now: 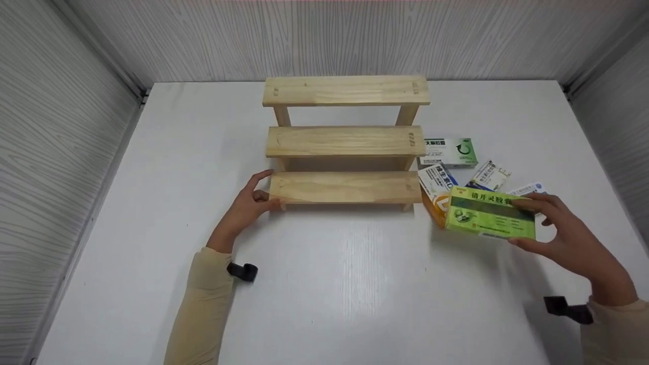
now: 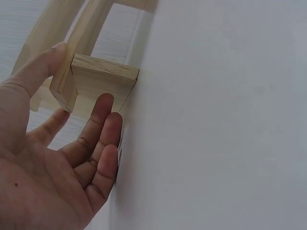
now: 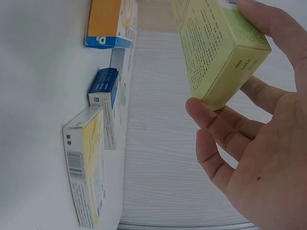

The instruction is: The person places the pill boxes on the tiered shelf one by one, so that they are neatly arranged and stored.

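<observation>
A light wooden three-step rack (image 1: 345,142) stands on the white table. At its left end, my left hand (image 1: 247,209) pinches the lowest step (image 1: 345,186) between thumb and index finger; in the left wrist view the other fingers (image 2: 103,112) curl below the board. Off the rack's right side, my right hand (image 1: 568,235) grips the right end of a green medicine box (image 1: 489,215), thumb on the near edge and fingers on the far one. This box is held up above the other boxes, and in the right wrist view its printed side (image 3: 204,43) and end flap show.
Several medicine boxes lie right of the rack: a white-and-green box (image 1: 448,152), an orange-and-white box (image 1: 436,185), a white-and-blue box (image 1: 489,175) and a partly covered white box (image 1: 530,189). Wood-grain panels (image 1: 345,38) wall the table at the back and sides.
</observation>
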Available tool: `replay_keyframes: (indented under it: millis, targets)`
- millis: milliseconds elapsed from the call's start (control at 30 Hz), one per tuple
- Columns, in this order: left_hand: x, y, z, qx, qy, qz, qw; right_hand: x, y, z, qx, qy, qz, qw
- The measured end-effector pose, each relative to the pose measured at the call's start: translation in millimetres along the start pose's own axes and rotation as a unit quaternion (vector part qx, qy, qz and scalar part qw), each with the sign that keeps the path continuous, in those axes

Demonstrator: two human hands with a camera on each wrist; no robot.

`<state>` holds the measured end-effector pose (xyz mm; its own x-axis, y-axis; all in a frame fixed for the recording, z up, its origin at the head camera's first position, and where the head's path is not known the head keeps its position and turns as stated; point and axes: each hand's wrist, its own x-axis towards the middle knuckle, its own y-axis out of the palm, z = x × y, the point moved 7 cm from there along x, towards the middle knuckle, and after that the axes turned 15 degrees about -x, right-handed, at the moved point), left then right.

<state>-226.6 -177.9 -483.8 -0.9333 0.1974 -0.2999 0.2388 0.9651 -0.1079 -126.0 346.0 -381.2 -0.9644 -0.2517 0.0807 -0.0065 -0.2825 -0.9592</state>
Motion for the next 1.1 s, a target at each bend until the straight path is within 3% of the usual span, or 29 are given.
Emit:
replay_keyframes:
  millis: [233,333,467,567,867,1100]
  targets:
    - [3.4,3.3,1.3,-0.002,-0.007,0.017,0.9998,36.6,-13.5,21.3,0.057,-0.055,-0.032,0.996]
    - [-4.1,7.5,-12.0,-0.006,-0.015,0.024,0.9996,55.0,-19.6,30.5,0.064,-0.065,-0.040,0.995]
    - [-5.2,7.9,-11.1,-0.007,-0.017,0.025,0.9995,77.8,-24.5,39.3,0.069,-0.065,-0.047,0.994]
    - [1.0,4.4,2.3,-0.011,-0.015,0.023,0.9996,93.0,-27.7,46.6,0.078,-0.064,-0.049,0.994]
    - [-2.0,4.0,2.9,-0.018,-0.016,0.030,0.9993,132.9,-39.1,68.9,0.088,-0.053,-0.052,0.993]
    - [-1.7,4.0,4.1,-0.039,-0.022,0.034,0.9984,163.6,-33.3,78.1,0.119,-0.038,-0.028,0.992]
